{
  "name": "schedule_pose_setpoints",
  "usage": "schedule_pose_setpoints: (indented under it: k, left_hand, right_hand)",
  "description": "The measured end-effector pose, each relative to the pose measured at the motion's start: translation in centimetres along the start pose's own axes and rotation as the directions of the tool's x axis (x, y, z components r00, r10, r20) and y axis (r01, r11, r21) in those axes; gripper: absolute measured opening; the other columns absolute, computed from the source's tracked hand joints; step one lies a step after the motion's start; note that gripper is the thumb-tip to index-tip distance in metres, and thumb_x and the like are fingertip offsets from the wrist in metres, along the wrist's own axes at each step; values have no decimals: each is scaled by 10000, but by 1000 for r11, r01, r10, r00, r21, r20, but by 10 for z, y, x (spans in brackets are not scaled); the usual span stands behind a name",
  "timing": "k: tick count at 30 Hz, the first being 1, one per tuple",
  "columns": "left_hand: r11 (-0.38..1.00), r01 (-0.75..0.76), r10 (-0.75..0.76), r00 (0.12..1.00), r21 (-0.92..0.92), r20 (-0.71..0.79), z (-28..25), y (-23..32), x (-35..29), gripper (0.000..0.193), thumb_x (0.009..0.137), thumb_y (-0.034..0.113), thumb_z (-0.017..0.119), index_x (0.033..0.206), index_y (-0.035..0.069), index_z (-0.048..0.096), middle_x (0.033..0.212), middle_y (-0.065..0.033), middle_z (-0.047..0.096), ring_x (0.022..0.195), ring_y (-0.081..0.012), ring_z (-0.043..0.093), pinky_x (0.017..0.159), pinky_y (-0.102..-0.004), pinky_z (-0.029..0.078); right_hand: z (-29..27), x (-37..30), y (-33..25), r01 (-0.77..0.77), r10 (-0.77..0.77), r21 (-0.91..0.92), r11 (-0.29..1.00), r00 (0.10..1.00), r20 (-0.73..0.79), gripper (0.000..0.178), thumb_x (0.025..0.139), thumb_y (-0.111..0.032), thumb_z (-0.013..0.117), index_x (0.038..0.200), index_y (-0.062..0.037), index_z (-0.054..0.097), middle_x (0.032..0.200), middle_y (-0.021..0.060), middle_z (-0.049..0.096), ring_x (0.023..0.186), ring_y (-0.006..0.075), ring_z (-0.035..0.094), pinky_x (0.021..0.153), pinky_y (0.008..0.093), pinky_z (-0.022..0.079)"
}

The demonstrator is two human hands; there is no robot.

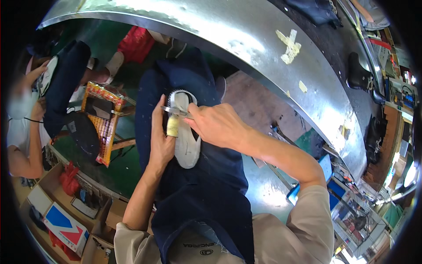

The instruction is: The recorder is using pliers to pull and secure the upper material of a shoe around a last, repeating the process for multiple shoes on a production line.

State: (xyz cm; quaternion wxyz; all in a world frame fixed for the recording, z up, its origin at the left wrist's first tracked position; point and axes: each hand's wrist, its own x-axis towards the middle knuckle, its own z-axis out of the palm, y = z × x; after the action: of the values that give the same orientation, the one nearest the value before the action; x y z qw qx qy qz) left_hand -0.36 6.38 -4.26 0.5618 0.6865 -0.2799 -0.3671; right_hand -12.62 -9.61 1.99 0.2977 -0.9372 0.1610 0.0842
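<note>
So, R hand (218, 125) w/ tool (172, 110), over shoe (187, 154)

Two bare hands, one left hand (161, 141) and one right hand (215, 124), share one metal tool (169, 109), one pale shoe piece (186, 155) and one yellow finger wrap (172, 128), above one dark apron (202, 202). At left, one co-worker (24, 145) shows two hands and a second pale shoe piece (49, 75). The workshop count continues: one metal tabletop (211, 27), at least three tape patches (289, 47), at least two red bags (136, 44), at least two black shoes (358, 74) and one box (66, 231) with blue and red shapes.
</note>
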Motion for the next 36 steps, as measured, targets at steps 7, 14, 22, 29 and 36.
schedule_pose_setpoints:
  k: [7,14,22,29,36]
  left_hand:
    - [958,33,-21,999,-286,45,-9,8,4,889,872,36,751,1626,92,283,1478,-157,521,1348,-256,534,1149,-394,422]
    - [823,-516,168,619,237,767,-38,118,27,706,801,210,855,1452,92,607,1613,-195,422,1487,-420,399,1211,-494,347]
    - [842,252,-400,885,478,238,-137,64,-73,831,718,268,953,1425,59,568,1342,-60,670,1227,-194,632,1039,-355,486]
    - [919,27,-158,939,-394,-304,-84,45,-26,594,917,314,758,1394,47,526,1184,-134,711,1068,-229,704,960,-375,566]
    - [943,218,-205,976,-252,77,-17,40,67,312,1040,216,600,1310,61,603,1104,-51,708,917,-147,712,814,-288,576]
  right_hand:
    - [-92,-52,-63,-113,-132,801,587,964,233,330,1058,-282,537,1244,-10,536,731,231,659,725,460,677,641,543,511]
    - [-142,-55,-122,-85,-388,945,315,897,210,250,1022,-148,601,959,89,550,632,196,625,540,328,663,482,415,528]
    - [-87,3,-26,12,83,370,929,967,-240,248,984,-283,679,1078,-55,698,755,162,687,677,343,708,590,394,521]
    - [20,-32,3,-148,340,751,643,934,-107,273,1006,-266,654,1122,-26,712,921,130,717,820,272,722,731,353,536]
    - [38,-66,1,-278,467,890,363,880,84,292,1075,-222,577,1252,2,641,905,46,688,682,110,651,639,245,494]
